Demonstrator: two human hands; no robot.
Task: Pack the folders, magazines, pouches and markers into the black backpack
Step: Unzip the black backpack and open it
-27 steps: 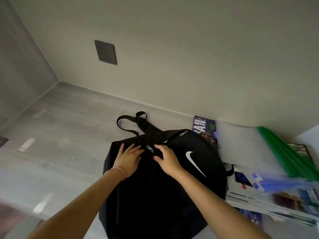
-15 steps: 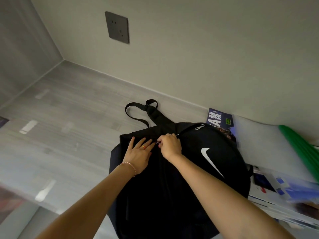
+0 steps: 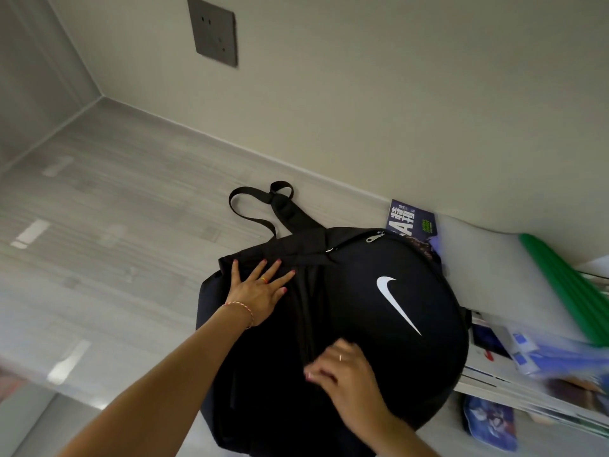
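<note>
The black backpack point(image 3: 389, 318) with a white swoosh lies flat on the grey floor, its strap looping off toward the wall. My left hand point(image 3: 257, 291) presses flat on its upper left part, fingers spread. My right hand point(image 3: 339, 374), blurred by motion, is closed low on the bag's main zipper line, pinching what looks like the zipper pull; the pull itself is hidden. A dark blue magazine point(image 3: 412, 221) sticks out behind the bag's top. Green folders point(image 3: 566, 291), a stack of magazines point(image 3: 494, 377) and a blue patterned pouch point(image 3: 491, 420) lie to the right.
The wall runs close behind the bag, with a dark socket plate point(image 3: 214, 31) high up. Bare grey floor point(image 3: 115, 242) stretches to the left of the bag. A blurred blue item point(image 3: 547, 357) rests on the magazine stack.
My right hand has slid from the top of the bag down along the zipper line toward me. My left hand stays pressed on the bag. The camera has moved closer.
</note>
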